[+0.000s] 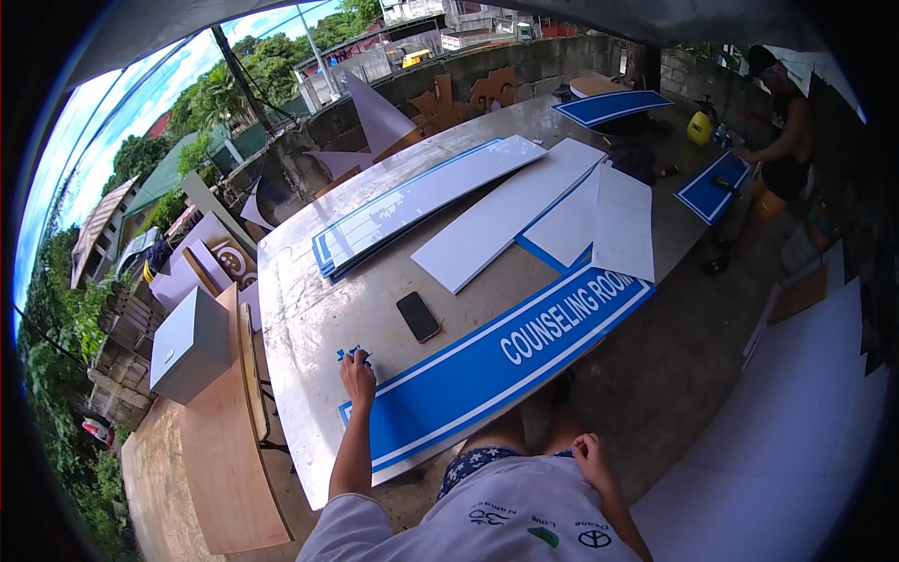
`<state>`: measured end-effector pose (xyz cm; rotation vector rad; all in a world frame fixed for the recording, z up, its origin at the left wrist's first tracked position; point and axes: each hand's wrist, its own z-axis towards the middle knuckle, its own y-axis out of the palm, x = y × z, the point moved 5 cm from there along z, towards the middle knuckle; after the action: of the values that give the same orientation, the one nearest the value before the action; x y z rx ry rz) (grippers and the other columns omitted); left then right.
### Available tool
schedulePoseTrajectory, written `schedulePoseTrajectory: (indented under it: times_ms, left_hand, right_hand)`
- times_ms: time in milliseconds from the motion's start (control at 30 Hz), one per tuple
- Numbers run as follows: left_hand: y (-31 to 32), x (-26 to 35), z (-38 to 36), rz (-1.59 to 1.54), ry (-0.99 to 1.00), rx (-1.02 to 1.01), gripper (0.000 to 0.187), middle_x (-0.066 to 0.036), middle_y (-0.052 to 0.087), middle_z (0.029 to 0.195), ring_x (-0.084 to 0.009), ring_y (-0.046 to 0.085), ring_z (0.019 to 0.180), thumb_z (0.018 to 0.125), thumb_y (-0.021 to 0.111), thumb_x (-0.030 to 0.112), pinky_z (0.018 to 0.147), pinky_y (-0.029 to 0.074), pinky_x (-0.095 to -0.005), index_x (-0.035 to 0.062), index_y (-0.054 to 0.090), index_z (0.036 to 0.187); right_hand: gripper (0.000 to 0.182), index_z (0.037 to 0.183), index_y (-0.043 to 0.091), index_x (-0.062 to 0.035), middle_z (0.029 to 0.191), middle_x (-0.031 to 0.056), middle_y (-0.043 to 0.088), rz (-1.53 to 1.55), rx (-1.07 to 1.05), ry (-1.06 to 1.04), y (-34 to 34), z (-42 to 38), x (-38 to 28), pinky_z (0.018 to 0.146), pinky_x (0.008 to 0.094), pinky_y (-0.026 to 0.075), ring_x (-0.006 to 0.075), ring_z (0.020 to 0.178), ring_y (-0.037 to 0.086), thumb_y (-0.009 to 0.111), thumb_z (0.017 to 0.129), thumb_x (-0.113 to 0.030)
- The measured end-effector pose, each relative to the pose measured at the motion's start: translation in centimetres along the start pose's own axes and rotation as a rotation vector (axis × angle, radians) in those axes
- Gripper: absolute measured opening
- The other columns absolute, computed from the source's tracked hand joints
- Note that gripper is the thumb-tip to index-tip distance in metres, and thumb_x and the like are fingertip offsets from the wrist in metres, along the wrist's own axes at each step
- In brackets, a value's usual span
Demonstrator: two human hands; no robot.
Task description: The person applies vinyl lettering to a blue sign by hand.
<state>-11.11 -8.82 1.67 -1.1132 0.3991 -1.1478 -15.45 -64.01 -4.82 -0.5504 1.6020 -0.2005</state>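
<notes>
My left hand (358, 379) reaches over the table's left part, fingers closed at a few small blue scraps (350, 356). Just right of it lies a long blue sign (468, 384) with white border lines and the words COUNSELING ROOM, along the table's near edge. A dark smartphone (419, 317) rests on the tabletop between the sign and the white panels. Down by my waist, my right hand (590, 457) is curled closed in front of the shirt, away from the table. Whether its fingers hold anything is hidden.
White panels (506, 215) and blue-edged signs (421, 201) lie across the table (300, 290). At the far right, a person (787, 140) works over another blue sign (714, 187) near a yellow sprayer (700, 126). A grey box (191, 345) and plywood (225, 450) stand left.
</notes>
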Motion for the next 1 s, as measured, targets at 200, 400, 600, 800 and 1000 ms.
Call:
schedulePoseTrajectory:
  times_ms: [200, 400, 600, 800, 1000]
  left_hand:
    - [0.5, 0.1, 0.3, -0.042, -0.021, 0.085, 0.037, -0.012, 0.05, 0.096, -0.033, 0.049, 0.099, 0.068, 0.055, -0.01, 0.083, 0.037, -0.0442, 0.0127, 0.058, 0.097]
    - [0.5, 0.2, 0.7, -0.086, -0.104, 0.03, 0.048, -0.012, 0.049, 0.099, -0.0338, 0.049, 0.101, 0.066, 0.054, -0.012, 0.085, 0.036, -0.0442, 0.0138, 0.053, 0.106]
    - [0.3, -0.2, 1.0, -0.124, -0.152, 0.011, 0.059, -0.012, 0.05, 0.104, -0.0344, 0.05, 0.101, 0.066, 0.056, -0.012, 0.088, 0.035, -0.0443, 0.0159, 0.047, 0.116]
    - [-0.1, -0.1, 1.1, -0.061, -0.167, 0.001, 0.055, -0.011, 0.051, 0.107, -0.0331, 0.049, 0.104, 0.065, 0.06, -0.009, 0.092, 0.033, -0.0442, 0.0165, 0.051, 0.113]
    - [-0.4, 0.2, 0.8, -0.071, -0.093, 0.029, 0.049, -0.016, 0.044, 0.113, -0.0349, 0.047, 0.107, 0.064, 0.065, -0.005, 0.094, 0.037, -0.0445, 0.0128, 0.053, 0.107]
  right_hand:
    - [0.004, 0.086, 0.058, -0.0007, 0.089, 0.0117, 0.056, -0.039, 0.002, 0.012, -0.3, -0.1, -0.9, 0.07, 0.0326, 0.049, 0.0212, 0.075, 0.061, 0.061, 0.083, -0.001]
    - [0.006, 0.084, 0.057, -0.0011, 0.085, 0.0088, 0.054, 0.0, 0.004, -0.055, 0.1, 0.1, 0.3, 0.064, 0.0292, 0.047, 0.0171, 0.071, 0.057, 0.062, 0.081, 0.001]
    - [0.005, 0.085, 0.057, -0.0007, 0.089, 0.0124, 0.055, -0.01, -0.005, -0.013, -0.1, 0.0, -0.4, 0.071, 0.0339, 0.049, 0.0234, 0.077, 0.061, 0.06, 0.081, 0.001]
    - [0.005, 0.085, 0.057, -0.0005, 0.089, 0.0125, 0.055, -0.015, -0.02, 0.009, -0.2, -0.2, -0.7, 0.072, 0.0335, 0.049, 0.0233, 0.077, 0.061, 0.06, 0.081, 0.001]
    - [0.005, 0.084, 0.057, 0.0, 0.089, 0.0134, 0.055, 0.008, -0.017, -0.01, 0.0, 0.0, -0.1, 0.072, 0.0341, 0.049, 0.024, 0.078, 0.061, 0.06, 0.08, 0.0]
